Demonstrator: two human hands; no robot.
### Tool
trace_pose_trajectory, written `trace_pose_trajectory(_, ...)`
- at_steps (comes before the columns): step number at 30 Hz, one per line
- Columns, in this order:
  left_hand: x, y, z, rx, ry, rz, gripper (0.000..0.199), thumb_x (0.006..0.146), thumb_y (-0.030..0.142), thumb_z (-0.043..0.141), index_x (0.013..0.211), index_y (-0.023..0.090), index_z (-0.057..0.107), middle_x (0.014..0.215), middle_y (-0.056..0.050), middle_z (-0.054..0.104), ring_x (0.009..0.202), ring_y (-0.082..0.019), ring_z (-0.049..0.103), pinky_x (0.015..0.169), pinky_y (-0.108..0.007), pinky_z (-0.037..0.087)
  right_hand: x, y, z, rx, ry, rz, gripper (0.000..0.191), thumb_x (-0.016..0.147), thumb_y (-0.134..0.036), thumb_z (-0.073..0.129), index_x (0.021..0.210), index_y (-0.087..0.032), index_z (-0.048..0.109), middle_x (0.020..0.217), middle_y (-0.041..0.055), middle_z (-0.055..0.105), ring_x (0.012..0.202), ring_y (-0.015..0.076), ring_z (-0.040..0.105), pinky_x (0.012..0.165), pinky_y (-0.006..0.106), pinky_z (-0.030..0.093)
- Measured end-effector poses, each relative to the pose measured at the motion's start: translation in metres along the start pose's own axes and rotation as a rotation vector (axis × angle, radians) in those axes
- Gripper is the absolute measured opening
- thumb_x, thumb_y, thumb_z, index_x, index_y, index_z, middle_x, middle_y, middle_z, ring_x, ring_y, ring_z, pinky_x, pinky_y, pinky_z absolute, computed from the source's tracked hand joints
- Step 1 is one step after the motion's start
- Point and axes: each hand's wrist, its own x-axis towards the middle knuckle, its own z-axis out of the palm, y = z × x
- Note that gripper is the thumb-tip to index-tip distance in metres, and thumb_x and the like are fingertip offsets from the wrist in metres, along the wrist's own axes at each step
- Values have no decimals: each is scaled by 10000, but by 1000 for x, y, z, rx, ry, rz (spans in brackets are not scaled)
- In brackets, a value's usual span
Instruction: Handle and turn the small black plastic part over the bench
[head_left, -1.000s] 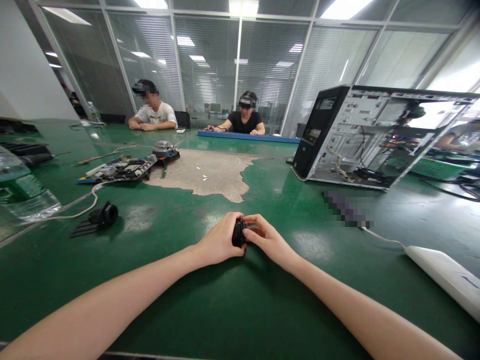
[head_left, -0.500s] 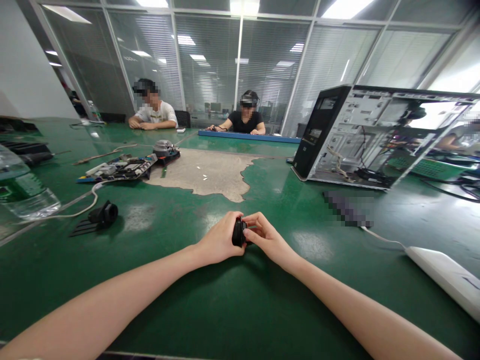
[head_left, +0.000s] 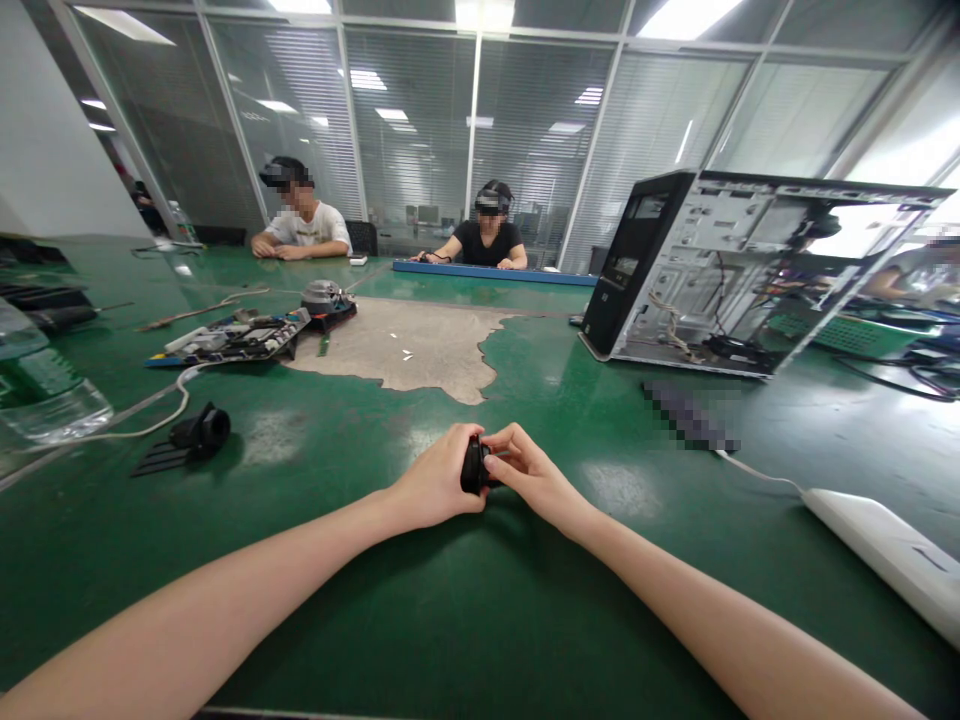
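A small black rounded part [head_left: 474,466] is held between my two hands, just above the green tabletop [head_left: 450,610]. My left hand [head_left: 441,478] wraps around its left side, thumb below and fingers over the top. From the right, my right hand [head_left: 529,475] pinches its edge with thumb and fingertips. Much of the part is covered by my fingers, and its exact kind does not show. To the left lies another black plastic piece [head_left: 199,432] with a round opening and flat prongs.
An opened computer case [head_left: 637,265] stands at right, near a power strip [head_left: 877,550] and a blurred dark object [head_left: 686,415]. A circuit board [head_left: 232,340] and a water bottle [head_left: 45,385] are at left. Two people sit across the table; another is partly visible at far right.
The whole view has shifted slightly to the left. Both hands keep the same hold on the black part, with hardly any movement of the fingers.
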Motion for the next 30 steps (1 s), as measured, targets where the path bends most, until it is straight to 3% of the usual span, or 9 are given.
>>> trace_pose_trajectory(5, 0, 0, 0, 7, -1, 7, 593, 606, 236, 608, 1138, 169, 355, 1088, -77, 483, 962, -226, 499, 826, -352, 415, 0, 0, 0, -37, 19, 32, 257, 765, -351, 546, 969, -219, 459, 939, 23, 530, 864, 144, 540, 780, 328, 443)
trace_pose_trajectory(11, 0, 0, -1, 16, -13, 5, 609, 597, 225, 611, 1143, 167, 350, 1098, -78, 480, 961, -227, 504, 822, -355, 419, -2, -6, -1, 29, -53, 9, 304, 687, -322, 643, 899, -214, 454, 936, 8, 527, 877, 144, 547, 819, 334, 427)
trace_pose_trajectory(20, 1, -1, 0, 32, -5, 6, 603, 601, 228, 613, 1140, 172, 349, 1082, -72, 485, 949, -223, 504, 814, -351, 420, 2, 2, 0, -54, 31, 21, 254, 753, -359, 557, 939, -212, 467, 908, 21, 537, 896, 161, 532, 832, 362, 419)
trace_pose_trajectory(27, 0, -1, 0, 35, -19, -8, 637, 576, 212, 618, 1149, 172, 340, 1093, -75, 481, 951, -225, 506, 813, -352, 423, -2, -2, -4, 42, -90, -5, 347, 682, -288, 655, 941, -229, 432, 918, 3, 522, 857, 132, 550, 862, 357, 414)
trace_pose_trajectory(30, 0, -1, 0, 34, -13, -4, 624, 589, 221, 611, 1149, 170, 339, 1092, -78, 481, 946, -224, 508, 806, -350, 427, -2, -3, -3, 31, -73, 5, 301, 704, -322, 628, 918, -228, 438, 909, 2, 522, 871, 136, 543, 848, 351, 419)
